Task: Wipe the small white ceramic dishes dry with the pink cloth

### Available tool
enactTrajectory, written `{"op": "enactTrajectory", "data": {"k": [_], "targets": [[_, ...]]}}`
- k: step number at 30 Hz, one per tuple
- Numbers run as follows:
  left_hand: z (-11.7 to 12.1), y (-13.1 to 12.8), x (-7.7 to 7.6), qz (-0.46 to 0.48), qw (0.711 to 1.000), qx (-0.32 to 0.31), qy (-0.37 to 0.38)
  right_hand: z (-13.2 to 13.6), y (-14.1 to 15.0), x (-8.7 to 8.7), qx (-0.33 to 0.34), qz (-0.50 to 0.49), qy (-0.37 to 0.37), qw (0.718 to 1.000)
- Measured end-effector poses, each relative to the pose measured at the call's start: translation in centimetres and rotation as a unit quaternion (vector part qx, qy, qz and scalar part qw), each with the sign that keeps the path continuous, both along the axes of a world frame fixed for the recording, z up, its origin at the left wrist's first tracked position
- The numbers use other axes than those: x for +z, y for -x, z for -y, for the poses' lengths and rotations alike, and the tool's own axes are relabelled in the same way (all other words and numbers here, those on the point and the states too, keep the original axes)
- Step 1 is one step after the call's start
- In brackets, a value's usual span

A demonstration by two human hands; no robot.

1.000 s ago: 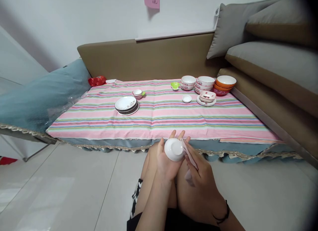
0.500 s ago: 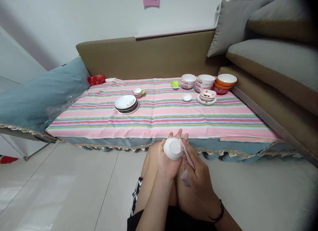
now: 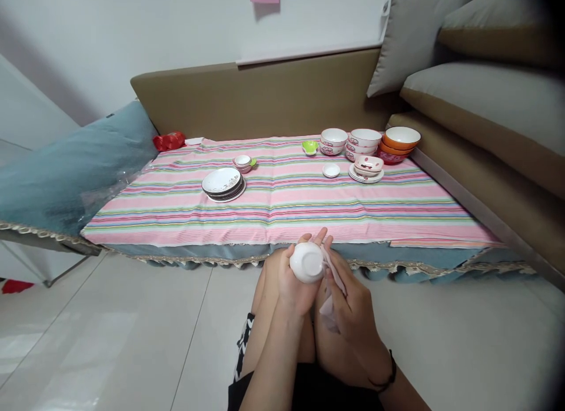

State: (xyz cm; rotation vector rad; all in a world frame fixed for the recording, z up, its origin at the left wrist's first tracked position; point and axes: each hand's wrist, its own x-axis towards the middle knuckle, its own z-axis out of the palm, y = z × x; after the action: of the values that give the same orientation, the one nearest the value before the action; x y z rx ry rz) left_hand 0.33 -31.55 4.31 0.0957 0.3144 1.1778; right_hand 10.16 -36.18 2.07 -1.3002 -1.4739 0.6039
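Head view: left grip (image 3: 295, 290) cradles an upturned bowl (image 3: 308, 262); right grip (image 3: 356, 308) holds a cloth (image 3: 329, 312) against it; orange bowls (image 3: 401, 145) stand nested.

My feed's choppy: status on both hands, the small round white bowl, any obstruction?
Left hand cradling bowl, base toward camera. Right hand holding thin pale cloth against its side. Nothing visibly blocking either hand.
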Motion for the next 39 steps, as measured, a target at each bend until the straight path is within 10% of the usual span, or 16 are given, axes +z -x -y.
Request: {"op": "enactTrajectory", "data": {"k": [14, 24, 34, 39], "targets": [[0.6, -1.1, -0.8, -0.178, 0.984, 0.027, -0.013, -1.6, -0.8, 1.0, 0.116, 0.214, -0.102, 0.965], [0.2, 0.0, -0.7, 0.013, 0.997, -0.023, 0.066, -0.1, -2.8, -1.0, 0.173, 0.335, -0.252, 0.891], [0.6, -0.8, -0.5, -0.042, 0.999, -0.025, -0.009, -0.1, -2.4, -0.9, 0.058, 0.123, -0.069, 0.988], [0.8, -1.0, -0.6, -0.109, 0.994, -0.003, -0.018, 0.0, -1.3, 0.0, 0.113, 0.169, -0.1, 0.974]]}}
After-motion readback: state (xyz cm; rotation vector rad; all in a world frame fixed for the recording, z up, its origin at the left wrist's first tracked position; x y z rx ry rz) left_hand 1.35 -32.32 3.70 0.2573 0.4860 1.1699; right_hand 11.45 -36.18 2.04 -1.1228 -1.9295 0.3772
